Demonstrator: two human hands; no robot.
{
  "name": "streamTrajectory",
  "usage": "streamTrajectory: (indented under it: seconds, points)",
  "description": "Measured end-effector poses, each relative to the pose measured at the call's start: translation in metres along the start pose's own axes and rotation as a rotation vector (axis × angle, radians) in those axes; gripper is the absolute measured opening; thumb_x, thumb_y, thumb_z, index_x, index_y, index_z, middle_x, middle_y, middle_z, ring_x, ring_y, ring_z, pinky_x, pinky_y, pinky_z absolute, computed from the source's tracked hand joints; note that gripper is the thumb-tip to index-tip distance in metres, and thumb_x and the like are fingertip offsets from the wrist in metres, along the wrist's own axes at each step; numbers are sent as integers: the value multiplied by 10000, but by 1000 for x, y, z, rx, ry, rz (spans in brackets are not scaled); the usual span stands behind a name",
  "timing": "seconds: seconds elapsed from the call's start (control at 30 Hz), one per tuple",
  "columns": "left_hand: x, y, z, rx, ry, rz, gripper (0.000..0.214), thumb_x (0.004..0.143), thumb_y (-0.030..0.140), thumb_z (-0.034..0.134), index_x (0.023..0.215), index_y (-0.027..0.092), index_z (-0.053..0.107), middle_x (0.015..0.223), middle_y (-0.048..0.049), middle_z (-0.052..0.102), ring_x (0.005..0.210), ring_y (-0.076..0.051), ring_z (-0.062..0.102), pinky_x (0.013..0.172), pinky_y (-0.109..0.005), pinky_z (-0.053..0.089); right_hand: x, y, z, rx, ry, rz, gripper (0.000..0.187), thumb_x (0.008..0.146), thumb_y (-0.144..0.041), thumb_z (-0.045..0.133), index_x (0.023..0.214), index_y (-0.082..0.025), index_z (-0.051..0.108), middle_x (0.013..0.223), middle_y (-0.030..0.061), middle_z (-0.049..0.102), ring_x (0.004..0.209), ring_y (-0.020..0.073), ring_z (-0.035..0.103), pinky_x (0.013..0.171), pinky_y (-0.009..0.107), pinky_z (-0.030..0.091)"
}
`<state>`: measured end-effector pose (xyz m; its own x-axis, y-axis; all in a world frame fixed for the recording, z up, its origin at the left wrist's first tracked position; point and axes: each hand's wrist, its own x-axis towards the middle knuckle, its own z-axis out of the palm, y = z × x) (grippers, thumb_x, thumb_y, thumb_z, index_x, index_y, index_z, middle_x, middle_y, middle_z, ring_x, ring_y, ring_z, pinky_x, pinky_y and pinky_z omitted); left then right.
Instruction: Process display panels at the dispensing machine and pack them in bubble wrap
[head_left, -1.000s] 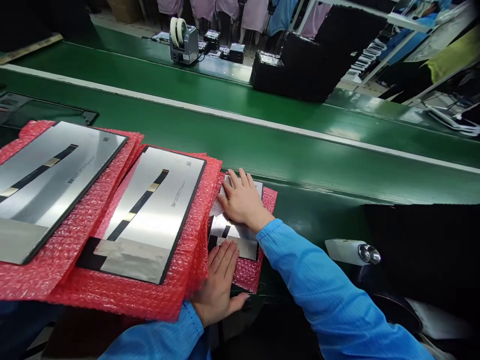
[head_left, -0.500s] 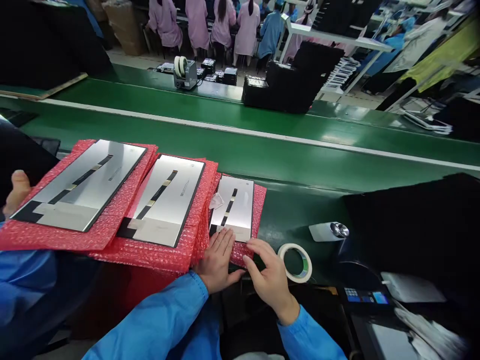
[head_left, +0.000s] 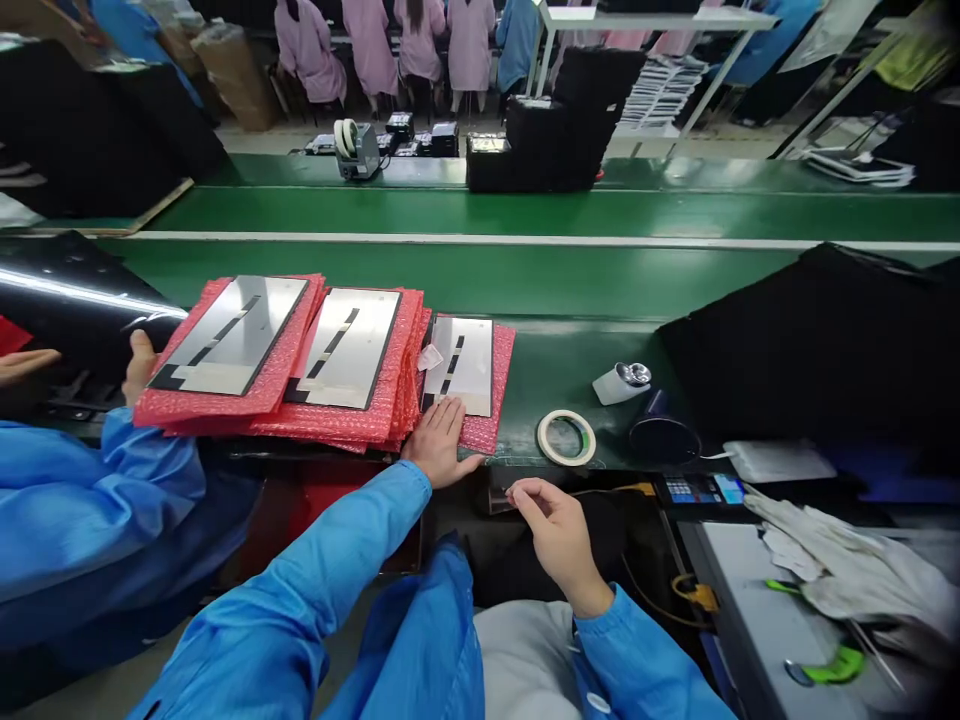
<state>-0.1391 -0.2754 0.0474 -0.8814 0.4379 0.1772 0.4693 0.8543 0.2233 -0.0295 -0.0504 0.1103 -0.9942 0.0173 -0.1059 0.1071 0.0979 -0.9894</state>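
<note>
My left hand (head_left: 439, 442) lies flat, fingers stretched over the lower edge of the rightmost display panel (head_left: 463, 370). That panel is silver-backed with a dark flex strip, and a small clear tab (head_left: 430, 357) stands at its left edge. It rests on red bubble wrap (head_left: 504, 375). My right hand (head_left: 555, 530) is drawn back in front of the table edge, thumb and fingers pinched together; whatever is between them is too small to tell. To the left, two more display panels, a middle one (head_left: 356, 340) and a left one (head_left: 251, 340), lie on stacked red bubble wrap (head_left: 405, 365).
A tape roll (head_left: 566, 438) and a white cylinder with a shiny end (head_left: 621, 383) lie on the green table. A co-worker's hand (head_left: 139, 365) is beside the left stack. White gloves (head_left: 847, 560) rest at lower right. A tape dispenser (head_left: 356, 150) stands across the belt.
My right hand has pulled back from the panel's lower right corner toward my body, its fingers now pinched. My left hand stays on the panel. The camera view has shifted and levelled.
</note>
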Motion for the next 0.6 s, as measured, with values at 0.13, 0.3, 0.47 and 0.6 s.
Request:
streamTrajectory:
  seconds: [0.13,0.3,0.47,0.6]
  points:
    - [2,-4,4,4,1,5,989,909,628,655,1618,-21,425,1722,-245,349,1630,-392,307,1358,-549,245,20,-12,7,-151,-71,-123,271,970,-467,673,924,-226,790,867,75,776,803,257,721,776,394,605]
    - [0,-6,9,-29,36,26,940,933,630,625,1608,2,443,1707,-248,379,1638,-381,291,1365,-550,237,110,-47,47,-659,-197,-282,263,1020,-315,572,1106,-227,804,1006,90,792,992,276,734,953,426,599]
    - [-5,-1,6,-68,20,-8,982,874,648,703,1592,25,460,1647,-251,469,1592,-407,368,1347,-570,280,211,-66,105,-835,-346,-330,302,989,-135,545,1174,-85,778,1311,211,706,1324,308,585,1203,439,432]
    - [-5,2,3,-72,-8,9,1038,861,634,717,1637,25,394,1708,-230,389,1623,-392,318,1341,-569,291,252,-60,126,-731,-420,-334,206,933,-95,584,949,-54,785,1209,252,719,1296,304,573,1221,427,390]
